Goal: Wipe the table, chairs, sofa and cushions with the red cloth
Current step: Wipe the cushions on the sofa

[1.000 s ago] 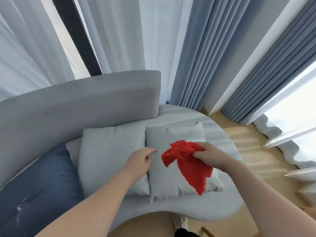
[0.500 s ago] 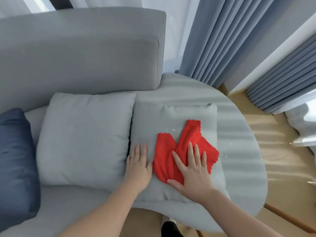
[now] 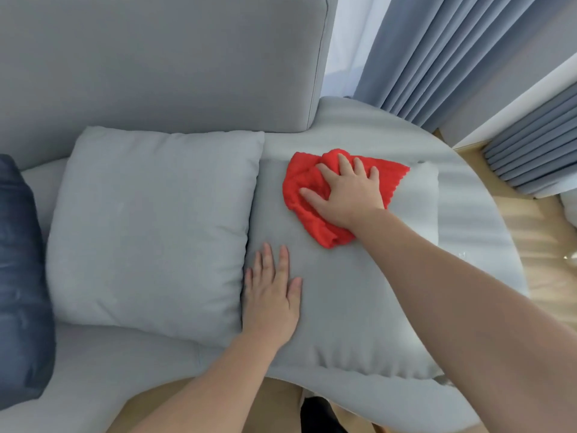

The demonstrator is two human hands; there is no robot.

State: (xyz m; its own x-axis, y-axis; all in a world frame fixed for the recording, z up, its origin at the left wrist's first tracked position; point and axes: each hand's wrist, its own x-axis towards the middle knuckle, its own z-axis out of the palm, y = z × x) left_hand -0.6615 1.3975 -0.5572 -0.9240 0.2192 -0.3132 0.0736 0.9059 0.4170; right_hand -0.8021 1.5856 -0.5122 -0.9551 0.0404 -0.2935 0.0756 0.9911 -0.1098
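The red cloth lies bunched on the upper part of the right light-grey cushion. My right hand presses flat on the cloth with its fingers spread. Flat on the same cushion's left edge lies my left hand, fingers straight, holding it down. A second light-grey cushion lies to the left, touching the first. Both rest on the grey sofa, whose backrest fills the top left.
A dark blue cushion sits at the far left of the sofa seat. Blue-grey curtains hang behind the sofa's rounded right end. Wooden floor shows at the right.
My right hand has pushed the red cloth from the cushion's lower middle up to its far edge, bunching it. My left hand stays on the cushion's left edge. The camera has moved closer.
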